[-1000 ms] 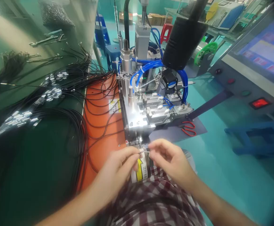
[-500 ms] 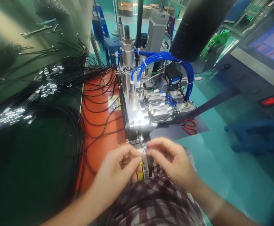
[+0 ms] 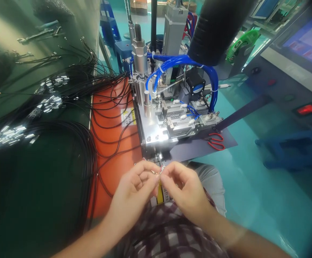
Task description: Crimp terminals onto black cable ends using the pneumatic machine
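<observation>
In front of my lap, both hands meet fingertip to fingertip. My left hand (image 3: 134,190) pinches thin wires (image 3: 160,172), pinkish and whitish, between thumb and forefinger. The thumb and forefinger of my right hand (image 3: 186,186) close on the same wires from the other side. Fingertips cover most of them, so their ends are hard to make out. Just beyond the hands stands a metal machine (image 3: 156,129) with a bright plate and small clamps. A yellow and white label (image 3: 162,193) shows below my fingers.
Black cables (image 3: 88,143) with shiny ends run along the left bench and across the orange surface (image 3: 102,132). Red-handled snips (image 3: 215,141) lie right of the machine. Blue air hoses (image 3: 188,61) and a black tube (image 3: 212,36) rise above it. A control panel (image 3: 292,82) stands at right.
My right hand has moved left to my left hand, its thumb and forefinger closing on the wires. My left hand stays nearly in place. The view has shifted slightly.
</observation>
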Demonstrator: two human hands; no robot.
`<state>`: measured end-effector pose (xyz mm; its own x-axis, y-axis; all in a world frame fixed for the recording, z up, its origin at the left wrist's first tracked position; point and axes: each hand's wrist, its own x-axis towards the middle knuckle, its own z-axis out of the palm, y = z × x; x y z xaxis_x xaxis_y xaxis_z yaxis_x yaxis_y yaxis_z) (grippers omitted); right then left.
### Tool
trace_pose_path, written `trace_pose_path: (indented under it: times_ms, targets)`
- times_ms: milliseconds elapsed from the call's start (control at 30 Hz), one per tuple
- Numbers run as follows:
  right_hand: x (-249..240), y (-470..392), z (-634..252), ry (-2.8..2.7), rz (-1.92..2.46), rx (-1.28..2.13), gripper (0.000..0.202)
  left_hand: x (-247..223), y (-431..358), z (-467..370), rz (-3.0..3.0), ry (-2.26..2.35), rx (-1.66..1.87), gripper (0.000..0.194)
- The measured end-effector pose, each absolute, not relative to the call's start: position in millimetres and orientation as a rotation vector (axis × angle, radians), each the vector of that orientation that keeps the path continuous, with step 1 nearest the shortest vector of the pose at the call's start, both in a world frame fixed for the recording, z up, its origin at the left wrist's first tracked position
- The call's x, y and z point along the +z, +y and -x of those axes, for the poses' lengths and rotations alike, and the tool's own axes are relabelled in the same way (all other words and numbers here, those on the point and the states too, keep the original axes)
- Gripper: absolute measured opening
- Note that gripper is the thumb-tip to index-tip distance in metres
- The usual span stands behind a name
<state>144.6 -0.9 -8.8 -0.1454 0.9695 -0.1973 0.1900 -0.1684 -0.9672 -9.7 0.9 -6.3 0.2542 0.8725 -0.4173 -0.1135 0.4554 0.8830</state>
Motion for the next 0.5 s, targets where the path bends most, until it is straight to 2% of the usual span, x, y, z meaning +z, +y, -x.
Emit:
trace_pose_path:
  times_ms: [200, 367, 500]
  targets:
    - [-4.6, 10.6, -163.9, -1.496, 1.469, 1.396, 0.020, -5.9, 2.8, 8.5, -0.795, 1.092, 0.737, 0.021]
    - [2.8, 25.6, -172.3, -1.631, 1.413, 1.415, 0.010, -7.1, 2.9, 10.0, -0.919, 1.087, 0.690, 0.020]
    - [5.5, 28.3, -173.5, -1.784, 1.322, 1.406, 0.010, -10.3, 1.9, 10.3, -0.978, 1.058, 0.652, 0.017]
